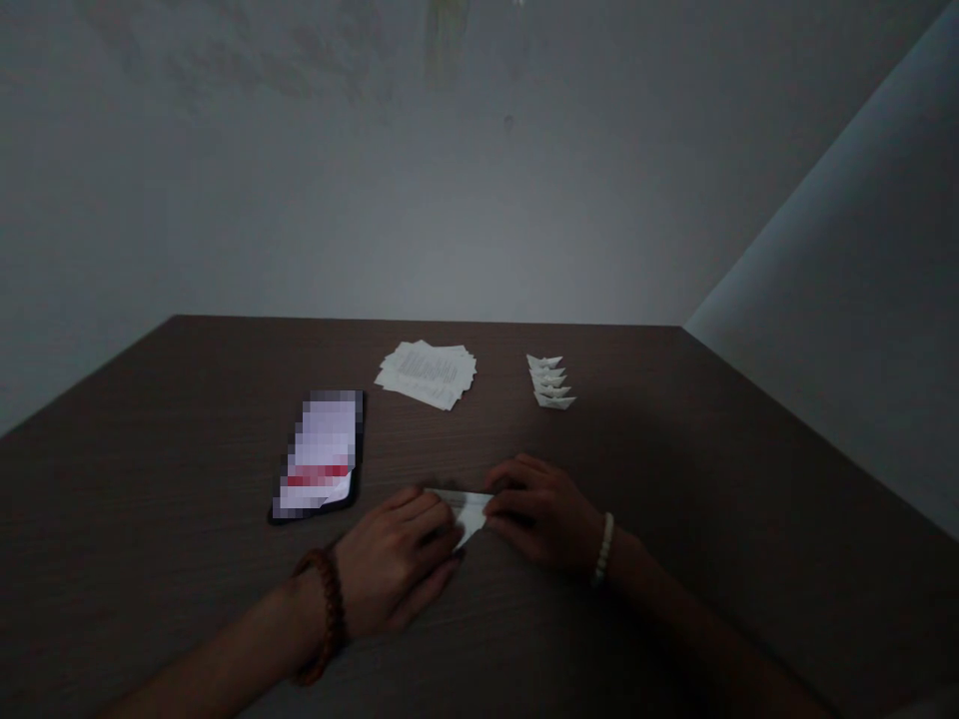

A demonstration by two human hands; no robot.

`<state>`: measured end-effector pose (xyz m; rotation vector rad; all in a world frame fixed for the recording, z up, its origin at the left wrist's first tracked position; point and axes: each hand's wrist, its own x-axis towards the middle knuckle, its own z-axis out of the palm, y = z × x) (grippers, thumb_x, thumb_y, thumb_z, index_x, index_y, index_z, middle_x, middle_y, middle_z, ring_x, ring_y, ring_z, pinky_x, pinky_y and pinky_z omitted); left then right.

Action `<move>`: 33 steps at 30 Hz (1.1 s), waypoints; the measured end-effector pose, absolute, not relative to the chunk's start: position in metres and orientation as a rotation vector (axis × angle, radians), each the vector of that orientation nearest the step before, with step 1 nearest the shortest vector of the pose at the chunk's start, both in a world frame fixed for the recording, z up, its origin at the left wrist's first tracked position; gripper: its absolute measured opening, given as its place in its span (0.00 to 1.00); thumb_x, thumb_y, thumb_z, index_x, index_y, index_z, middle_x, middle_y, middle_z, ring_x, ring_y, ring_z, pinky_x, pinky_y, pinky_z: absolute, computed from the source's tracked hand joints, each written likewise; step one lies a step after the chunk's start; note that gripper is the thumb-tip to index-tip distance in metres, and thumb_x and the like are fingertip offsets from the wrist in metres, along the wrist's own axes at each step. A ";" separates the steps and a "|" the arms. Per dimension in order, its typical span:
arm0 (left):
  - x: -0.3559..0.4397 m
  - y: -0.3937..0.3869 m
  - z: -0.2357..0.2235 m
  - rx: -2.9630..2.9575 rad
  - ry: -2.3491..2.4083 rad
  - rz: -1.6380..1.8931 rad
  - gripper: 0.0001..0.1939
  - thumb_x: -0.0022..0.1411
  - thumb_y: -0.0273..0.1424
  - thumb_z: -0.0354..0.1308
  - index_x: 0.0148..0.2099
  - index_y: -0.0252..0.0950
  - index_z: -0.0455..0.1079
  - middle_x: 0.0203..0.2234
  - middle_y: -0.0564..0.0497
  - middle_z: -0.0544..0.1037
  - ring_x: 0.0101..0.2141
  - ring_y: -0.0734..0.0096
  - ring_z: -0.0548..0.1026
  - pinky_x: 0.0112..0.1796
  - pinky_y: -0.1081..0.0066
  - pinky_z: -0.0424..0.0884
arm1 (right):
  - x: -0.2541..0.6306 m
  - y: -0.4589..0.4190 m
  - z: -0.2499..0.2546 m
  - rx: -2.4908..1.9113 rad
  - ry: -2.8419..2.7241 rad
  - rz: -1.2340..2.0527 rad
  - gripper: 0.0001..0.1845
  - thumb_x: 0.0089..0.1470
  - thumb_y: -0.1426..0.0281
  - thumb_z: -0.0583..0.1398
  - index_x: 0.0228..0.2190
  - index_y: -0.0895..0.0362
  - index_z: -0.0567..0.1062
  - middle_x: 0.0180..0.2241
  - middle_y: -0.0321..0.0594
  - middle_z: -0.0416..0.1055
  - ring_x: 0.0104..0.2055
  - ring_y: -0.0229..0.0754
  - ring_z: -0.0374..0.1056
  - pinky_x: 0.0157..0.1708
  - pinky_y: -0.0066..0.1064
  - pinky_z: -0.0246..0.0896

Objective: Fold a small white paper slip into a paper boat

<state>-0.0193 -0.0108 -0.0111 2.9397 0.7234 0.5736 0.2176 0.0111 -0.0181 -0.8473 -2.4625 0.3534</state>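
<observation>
Our left hand (pixel 401 554) covers one end of folded white paper (pixel 471 513), grip unclear; our right hand (pixel 543 514) pinches the other; far, right of centre: small white paper boats (pixel 555 402).

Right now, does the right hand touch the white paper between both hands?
Touching. In the head view, the right hand has its fingertips on the right end of the white paper.

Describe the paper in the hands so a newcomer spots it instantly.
Start at the brown table, near side. Between the left hand and the right hand is a folded white paper. Unlike the printed sheets and row of paper boats beyond, it alone is held.
</observation>
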 end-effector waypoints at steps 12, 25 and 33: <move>-0.017 -0.010 -0.011 3.001 0.727 0.453 0.14 0.63 0.30 0.50 0.50 0.35 0.67 0.35 0.46 0.70 0.36 0.62 0.70 0.37 0.61 0.71 | 0.212 0.014 -0.017 -0.886 -2.441 0.418 0.01 0.52 0.72 0.62 0.30 0.56 0.75 0.40 0.40 0.69 0.40 0.40 0.63 0.44 0.36 0.59; -0.016 -0.009 -0.009 3.019 0.693 0.383 0.17 0.62 0.30 0.49 0.53 0.35 0.65 0.35 0.46 0.69 0.37 0.62 0.68 0.37 0.61 0.69 | 0.205 0.015 -0.013 -1.018 -2.401 0.466 0.01 0.49 0.73 0.64 0.27 0.56 0.76 0.38 0.39 0.68 0.39 0.40 0.63 0.42 0.34 0.58; -0.015 -0.009 -0.010 2.974 0.722 0.354 0.18 0.62 0.29 0.49 0.54 0.35 0.64 0.37 0.45 0.69 0.38 0.59 0.68 0.40 0.58 0.68 | 0.201 0.013 -0.020 -1.049 -2.352 0.405 0.01 0.50 0.72 0.63 0.29 0.56 0.75 0.36 0.39 0.69 0.40 0.42 0.62 0.43 0.35 0.59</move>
